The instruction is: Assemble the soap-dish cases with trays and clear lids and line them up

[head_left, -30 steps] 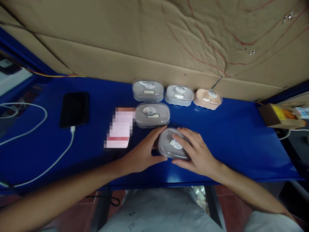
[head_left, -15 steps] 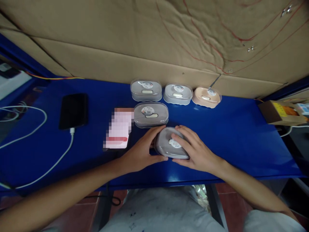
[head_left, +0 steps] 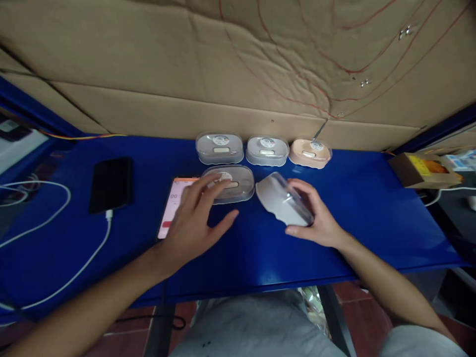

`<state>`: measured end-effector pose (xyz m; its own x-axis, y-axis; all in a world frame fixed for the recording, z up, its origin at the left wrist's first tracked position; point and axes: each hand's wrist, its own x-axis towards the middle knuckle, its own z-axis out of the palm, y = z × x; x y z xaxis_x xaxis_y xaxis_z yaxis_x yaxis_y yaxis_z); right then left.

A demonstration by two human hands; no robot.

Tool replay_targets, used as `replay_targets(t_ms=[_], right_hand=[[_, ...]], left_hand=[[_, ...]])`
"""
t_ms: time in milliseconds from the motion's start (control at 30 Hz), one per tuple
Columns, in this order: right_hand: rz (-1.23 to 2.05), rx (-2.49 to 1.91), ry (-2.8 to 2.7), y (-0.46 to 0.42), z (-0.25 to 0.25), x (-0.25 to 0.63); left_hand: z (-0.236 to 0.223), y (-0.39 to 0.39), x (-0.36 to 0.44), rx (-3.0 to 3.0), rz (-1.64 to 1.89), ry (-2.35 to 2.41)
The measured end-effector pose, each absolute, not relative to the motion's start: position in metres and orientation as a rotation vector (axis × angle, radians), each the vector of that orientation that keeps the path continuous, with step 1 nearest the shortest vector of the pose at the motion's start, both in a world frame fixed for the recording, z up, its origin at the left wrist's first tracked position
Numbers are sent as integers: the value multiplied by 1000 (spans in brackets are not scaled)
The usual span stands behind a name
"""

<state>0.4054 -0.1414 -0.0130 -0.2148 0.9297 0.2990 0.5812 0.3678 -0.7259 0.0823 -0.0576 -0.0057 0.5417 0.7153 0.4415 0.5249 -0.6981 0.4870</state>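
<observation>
My right hand point(head_left: 316, 213) grips a grey plastic box with a clear lid point(head_left: 284, 203), tilted on its side above the blue table point(head_left: 245, 253). My left hand point(head_left: 203, 218) is open, fingers spread, over the near edge of another grey lidded box point(head_left: 241, 191) and the right side of a lit phone point(head_left: 167, 213). Whether its fingertips touch that box I cannot tell. Behind stand a grey box point(head_left: 219, 154), a second grey box point(head_left: 267, 156) and a peach box point(head_left: 308, 157), each with a clear lid and round label.
A black device point(head_left: 110, 184) with a white cable point(head_left: 108, 218) lies at the left. Cardboard point(head_left: 148, 59) with red wires lines the back. At the right edge stands an open cardboard box point(head_left: 424, 171) with a yellow label.
My left hand has let go of the grey box and moved left over the other box and phone. My right hand has tipped the held box onto its side.
</observation>
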Motion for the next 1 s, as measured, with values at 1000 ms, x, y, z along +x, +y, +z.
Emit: replay_targets(t_ms=[1000], right_hand=[[217, -1161, -2108, -149, -16, 387]], left_hand=[[-49, -67, 95, 2277, 761, 657]])
